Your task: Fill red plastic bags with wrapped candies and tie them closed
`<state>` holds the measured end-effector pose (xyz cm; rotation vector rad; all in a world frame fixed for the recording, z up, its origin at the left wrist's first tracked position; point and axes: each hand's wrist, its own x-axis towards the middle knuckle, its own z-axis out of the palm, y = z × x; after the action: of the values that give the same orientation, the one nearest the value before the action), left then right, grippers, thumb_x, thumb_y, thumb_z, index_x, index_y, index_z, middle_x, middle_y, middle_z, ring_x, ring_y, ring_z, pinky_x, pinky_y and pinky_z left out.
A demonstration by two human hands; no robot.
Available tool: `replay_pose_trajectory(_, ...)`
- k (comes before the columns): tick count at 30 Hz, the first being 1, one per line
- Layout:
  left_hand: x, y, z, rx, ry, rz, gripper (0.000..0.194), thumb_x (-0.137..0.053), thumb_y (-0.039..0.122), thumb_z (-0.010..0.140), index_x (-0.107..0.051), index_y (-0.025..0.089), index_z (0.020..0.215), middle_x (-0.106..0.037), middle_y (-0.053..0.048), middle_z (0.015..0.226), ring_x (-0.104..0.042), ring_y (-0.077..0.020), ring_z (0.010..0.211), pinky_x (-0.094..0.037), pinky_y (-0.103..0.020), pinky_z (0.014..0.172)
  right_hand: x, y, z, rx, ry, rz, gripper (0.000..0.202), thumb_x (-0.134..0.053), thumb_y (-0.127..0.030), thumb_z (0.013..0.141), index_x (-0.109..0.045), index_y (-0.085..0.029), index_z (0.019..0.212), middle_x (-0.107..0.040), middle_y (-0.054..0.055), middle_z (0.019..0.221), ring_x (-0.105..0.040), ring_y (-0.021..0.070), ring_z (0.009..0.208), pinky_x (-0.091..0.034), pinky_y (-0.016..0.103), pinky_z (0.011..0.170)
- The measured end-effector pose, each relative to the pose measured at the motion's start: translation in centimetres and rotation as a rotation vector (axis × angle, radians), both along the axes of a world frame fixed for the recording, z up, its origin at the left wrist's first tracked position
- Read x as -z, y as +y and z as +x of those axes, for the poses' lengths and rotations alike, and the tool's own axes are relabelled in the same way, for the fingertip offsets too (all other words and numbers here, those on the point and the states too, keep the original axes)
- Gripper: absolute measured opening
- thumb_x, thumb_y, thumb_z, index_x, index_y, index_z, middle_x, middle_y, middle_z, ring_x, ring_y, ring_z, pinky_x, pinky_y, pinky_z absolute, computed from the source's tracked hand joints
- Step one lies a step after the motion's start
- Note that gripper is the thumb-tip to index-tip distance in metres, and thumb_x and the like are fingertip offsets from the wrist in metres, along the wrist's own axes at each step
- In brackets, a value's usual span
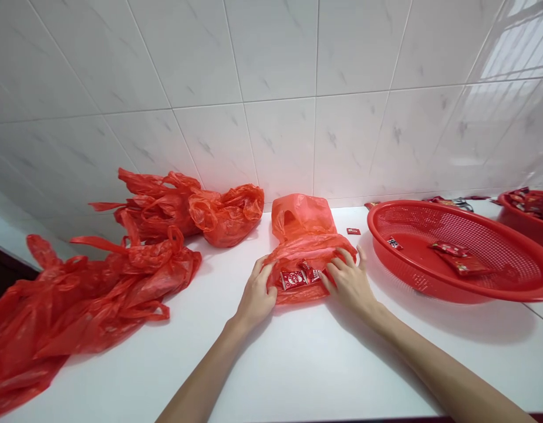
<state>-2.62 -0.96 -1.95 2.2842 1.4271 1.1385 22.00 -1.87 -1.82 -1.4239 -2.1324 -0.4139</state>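
A thin red plastic bag (304, 214) lies on the white counter in front of me, its mouth facing me. Several small red snack packets (293, 279) with white print show inside the opening. My left hand (256, 298) grips the bag's left edge, the thumb at the lower rim and the fingers curled over the film. On the opposite edge, my right hand (351, 283) holds the film with bent fingers, while its little finger sticks out to the side. The bag's handles spread flat toward the wall.
To the right stands a red perforated basket (456, 207) with a few packets (467, 263) in it. A second red basket (509, 214) is farther right. One loose packet (353, 231) lies behind my right hand. Filled red bags (229, 217) and crumpled ones (90, 299) crowd the left.
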Motion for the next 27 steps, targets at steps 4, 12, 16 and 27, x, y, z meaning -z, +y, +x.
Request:
replay_pose_trajectory(4,-0.7,-0.6,0.6,-0.126,0.027,0.187,0.048,-0.057,0.007,0.079,-0.065,0.024,0.123,-0.047,-0.011,0.147,-0.046,-0.0318,0.137,-0.041,-0.053,0.115,-0.1,0.3,-1.9,-0.141,0.047,0.094,0.027,-0.044,-0.015,0.099,-0.070,-0.022,0.096,-0.075,0.008,0.104,-0.053,0.0283,0.122,-0.018,0.052,0.115)
replay_pose_trajectory(12,0.6,-1.2,2.7,0.086,0.195,0.185,0.035,-0.052,0.015,0.089,-0.067,0.021,0.120,-0.066,-0.011,0.125,-0.062,-0.0271,0.114,-0.052,-0.046,0.099,1.4,2.8,-3.5,-0.142,0.092,-0.181,0.019,-0.050,-0.024,0.099,-0.068,-0.022,0.106,-0.075,0.008,0.102,-0.062,0.0276,0.102,-0.025,0.055,0.111)
replay_pose_trajectory(16,2.1,-0.6,2.9,0.047,0.258,0.068,0.035,-0.055,0.018,0.085,-0.068,0.020,0.117,-0.064,-0.013,0.127,-0.061,-0.0306,0.114,-0.052,-0.050,0.098,1.7,2.9,-3.1,-0.075,0.117,-0.195,0.013,-0.055,-0.024,0.095,-0.068,-0.022,0.096,-0.074,0.007,0.097,-0.062,0.0271,0.097,-0.029,0.053,0.108)
replay_pose_trajectory(27,1.4,-0.2,2.6,0.056,0.138,0.007,0.044,-0.058,0.011,0.079,-0.064,0.024,0.121,-0.066,-0.007,0.110,-0.062,-0.0271,0.103,-0.051,-0.046,0.094,0.8,2.6,-2.3,-0.220,0.429,-0.129,0.022,-0.049,-0.016,0.090,-0.069,-0.024,0.097,-0.075,0.007,0.099,-0.060,0.0280,0.111,-0.029,0.058,0.113)
